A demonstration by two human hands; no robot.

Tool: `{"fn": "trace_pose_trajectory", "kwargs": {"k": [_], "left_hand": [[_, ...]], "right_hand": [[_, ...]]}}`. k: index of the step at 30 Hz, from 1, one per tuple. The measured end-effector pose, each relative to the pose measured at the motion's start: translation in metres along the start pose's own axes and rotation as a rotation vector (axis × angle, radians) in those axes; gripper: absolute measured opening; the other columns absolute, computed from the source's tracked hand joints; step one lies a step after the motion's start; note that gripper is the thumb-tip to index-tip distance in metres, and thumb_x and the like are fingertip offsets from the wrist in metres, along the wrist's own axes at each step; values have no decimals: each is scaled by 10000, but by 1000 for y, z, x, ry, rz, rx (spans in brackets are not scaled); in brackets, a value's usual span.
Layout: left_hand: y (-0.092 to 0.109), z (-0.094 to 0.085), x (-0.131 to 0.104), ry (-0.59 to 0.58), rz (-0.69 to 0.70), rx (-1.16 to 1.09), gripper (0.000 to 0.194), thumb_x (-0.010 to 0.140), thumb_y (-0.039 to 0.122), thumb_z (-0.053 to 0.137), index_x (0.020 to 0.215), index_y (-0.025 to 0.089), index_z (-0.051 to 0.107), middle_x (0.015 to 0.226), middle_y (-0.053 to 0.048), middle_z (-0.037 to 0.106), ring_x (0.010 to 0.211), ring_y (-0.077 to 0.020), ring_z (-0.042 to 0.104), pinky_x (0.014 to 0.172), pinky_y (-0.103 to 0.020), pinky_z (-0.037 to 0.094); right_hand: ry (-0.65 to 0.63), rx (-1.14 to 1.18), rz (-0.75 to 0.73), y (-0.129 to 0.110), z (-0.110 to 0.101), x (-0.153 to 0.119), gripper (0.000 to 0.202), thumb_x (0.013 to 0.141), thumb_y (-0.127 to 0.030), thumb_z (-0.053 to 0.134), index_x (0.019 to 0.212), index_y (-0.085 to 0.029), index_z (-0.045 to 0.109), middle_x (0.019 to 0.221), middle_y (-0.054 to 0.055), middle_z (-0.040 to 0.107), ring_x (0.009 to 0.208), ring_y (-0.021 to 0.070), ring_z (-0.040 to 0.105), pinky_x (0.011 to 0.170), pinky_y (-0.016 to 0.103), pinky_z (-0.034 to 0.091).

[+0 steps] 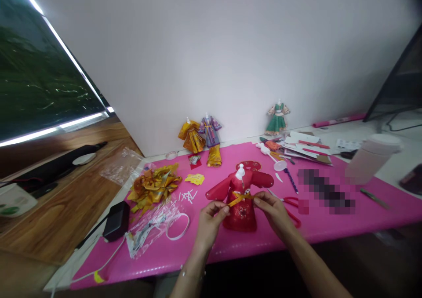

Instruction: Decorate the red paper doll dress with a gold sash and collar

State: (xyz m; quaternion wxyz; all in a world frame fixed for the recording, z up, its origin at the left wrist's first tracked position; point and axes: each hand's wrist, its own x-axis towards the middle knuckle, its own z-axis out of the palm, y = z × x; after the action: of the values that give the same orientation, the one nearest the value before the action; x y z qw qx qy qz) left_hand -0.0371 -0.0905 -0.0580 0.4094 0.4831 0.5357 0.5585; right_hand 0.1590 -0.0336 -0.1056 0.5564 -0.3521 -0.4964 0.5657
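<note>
A small doll-size dress form in a red robe stands upright on the pink mat, its sleeves spread wide and a white knob at the neck. Across its waist runs a narrow gold ribbon, crossed at the front. The ribbon's left end is pinched in my left hand. My right hand pinches the other end at the right of the waist. Behind the neck lies a red embroidered piece. Red-handled scissors rest beside my right hand, partly hidden by it.
Gold paper or fabric scraps are heaped at the left, near a black box, a plastic bag and a white ring. Dressed miniature forms in gold, purple and green stand by the wall. A pale tumbler stands right.
</note>
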Motion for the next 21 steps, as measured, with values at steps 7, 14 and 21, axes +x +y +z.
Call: {"fn": "trace_pose_trajectory", "kwargs": {"k": [7,14,21], "left_hand": [[-17,-5,-4,-16,-79,-102,357,647,502,790,648,171,658,584,3,653,593,-149,572,655,-278,436],[-29,-14,-9,-13,-107,-130,326,641,466,807,626,171,670,579,8,641,601,-147,548,661,-271,418],[-34,-25,-7,26,-113,-144,312,648,448,807,625,169,668,586,13,623,616,-144,536,674,-266,422]], "right_hand": [[-31,92,58,7,1,0,321,699,-472,786,741,-185,648,672,4,614,653,179,562,678,340,474],[-36,135,110,6,2,-6,308,691,-461,796,716,-189,654,661,-11,587,638,162,521,655,316,428],[0,162,164,12,-4,-13,325,669,-457,816,710,-172,665,671,-4,602,653,157,530,675,306,433]]}}
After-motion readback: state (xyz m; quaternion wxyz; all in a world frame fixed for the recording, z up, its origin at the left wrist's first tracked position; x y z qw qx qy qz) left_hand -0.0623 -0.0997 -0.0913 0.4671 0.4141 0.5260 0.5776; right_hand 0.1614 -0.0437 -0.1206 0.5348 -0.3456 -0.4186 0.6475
